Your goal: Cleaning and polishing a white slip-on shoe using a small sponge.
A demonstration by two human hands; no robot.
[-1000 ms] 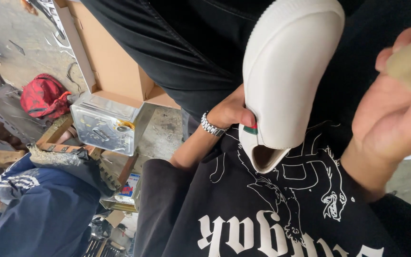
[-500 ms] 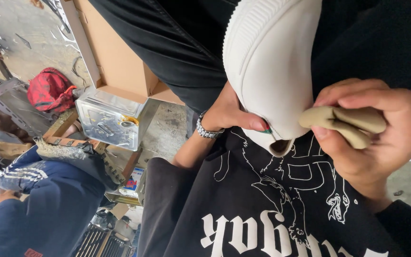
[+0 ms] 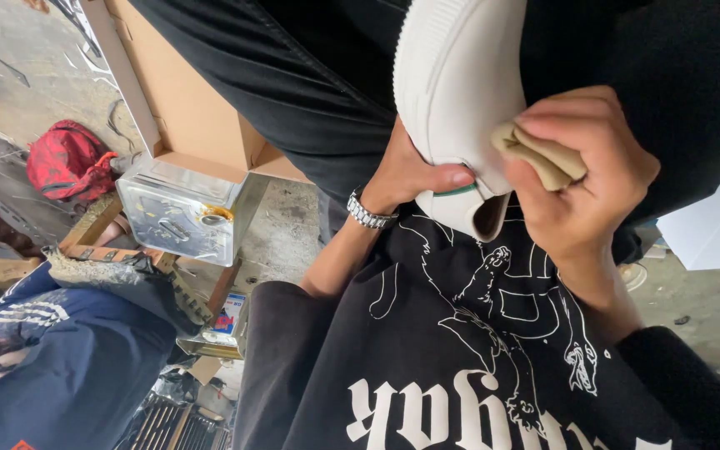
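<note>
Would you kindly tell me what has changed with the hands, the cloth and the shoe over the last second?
The right hand carried the tan cloth from the right edge of the view in to the white shoe, where it now presses against the side near the heel. The left hand kept its grip on the shoe by the heel opening throughout. The metal box and the red bag stayed where they were.

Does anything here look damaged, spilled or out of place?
Nothing stands out. The left hand holds the white shoe while the right hand presses a tan cloth against it; no visible damage or spill.
</note>
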